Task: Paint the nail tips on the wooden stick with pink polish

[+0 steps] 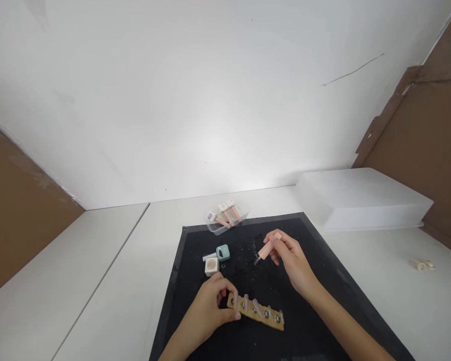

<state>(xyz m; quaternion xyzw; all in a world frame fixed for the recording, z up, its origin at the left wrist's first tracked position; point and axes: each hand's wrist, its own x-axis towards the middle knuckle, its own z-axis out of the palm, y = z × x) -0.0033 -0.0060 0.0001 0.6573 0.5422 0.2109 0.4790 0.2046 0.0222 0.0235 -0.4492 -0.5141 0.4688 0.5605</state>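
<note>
I have the right hand (pixel 293 263) grasping the peach nail-polish brush (pixel 263 253) above the black mat (pixel 248 347); I judge it light, best held by its stiff cap (pixel 266 250). The left hand (pixel 206 308) pinches the nail-tip strip (pixel 262 319) endwise; its thin tips (pixel 257 308) look easily dislodged

peach brush (pixel 266 249): tilted, tip down | tan strip (pixel 273 323): over black mat (pixel 304 326)

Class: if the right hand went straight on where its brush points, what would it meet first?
Following the brush, the right hand would probably meet the left hand; height above the mat is unclear.
</note>
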